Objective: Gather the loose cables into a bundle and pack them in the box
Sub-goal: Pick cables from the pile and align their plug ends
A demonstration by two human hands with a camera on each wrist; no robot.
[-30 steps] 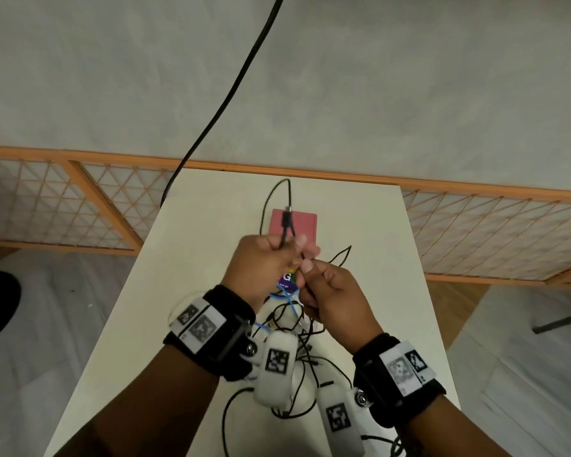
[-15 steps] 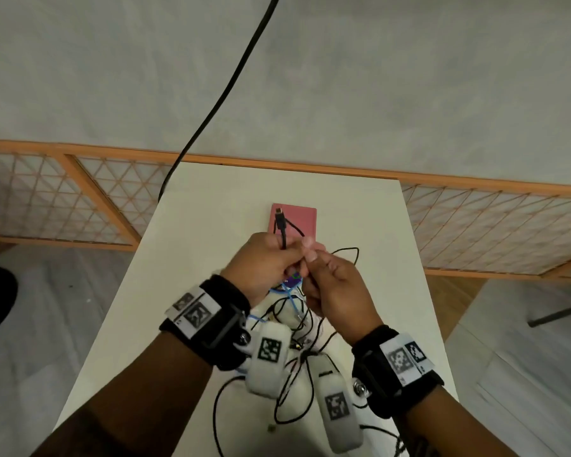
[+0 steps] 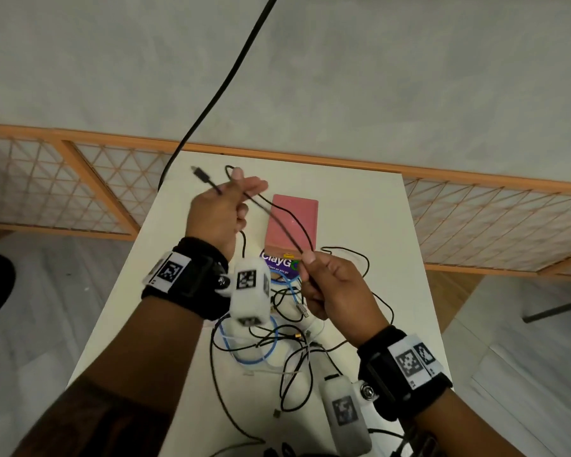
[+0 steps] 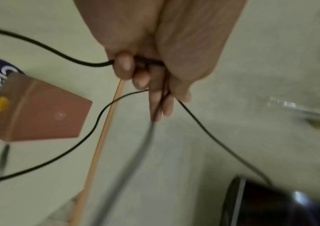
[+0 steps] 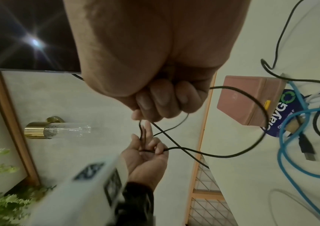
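A thin black cable (image 3: 279, 222) stretches between my two hands above the white table (image 3: 370, 206). My left hand (image 3: 223, 206) is raised at the far left and grips one end of it, the plug (image 3: 201, 174) sticking out past the fingers (image 4: 125, 65). Nearer me, my right hand (image 3: 327, 278) pinches the same black cable (image 5: 176, 143) lower down. The closed pink box (image 3: 292, 224) lies under the stretched cable, also in the wrist views (image 4: 39, 113) (image 5: 250, 99). A tangle of black, blue and white cables (image 3: 271, 338) lies on the table below my hands.
A purple round sticker (image 3: 279, 262) lies at the box's near edge. A thick black cord (image 3: 225, 84) hangs from above to the table's far left corner. Orange lattice fencing (image 3: 80, 186) runs behind the table. A blue cable (image 5: 294, 145) loops beside the box.
My hands, close together over the box before, have drawn apart. The left hand rose up and to the left with the cable's plug end, pulling the black cable taut from the right hand.
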